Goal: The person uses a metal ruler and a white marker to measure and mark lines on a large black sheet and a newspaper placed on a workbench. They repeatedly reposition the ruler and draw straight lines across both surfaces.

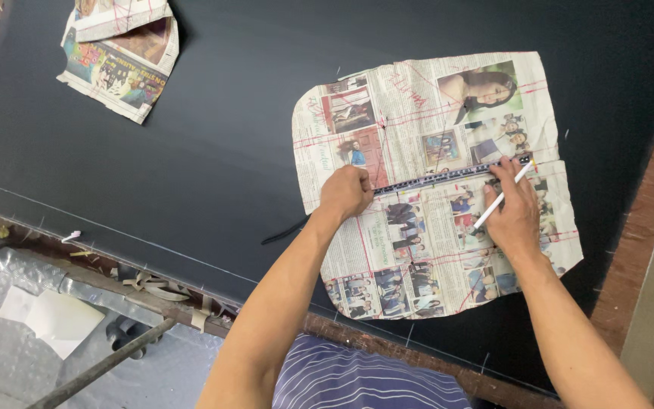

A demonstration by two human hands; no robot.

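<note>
You are marking along a measuring tape [448,179] stretched between your hands over the newspaper pattern [433,182] on the dark worktop [191,151]. Your left hand [346,193] is fisted on one tape end; your right hand [515,208] pins the other, gripping a white pencil [499,198]. Keep the tape taut.

No packages, labels, signs or screens
</note>
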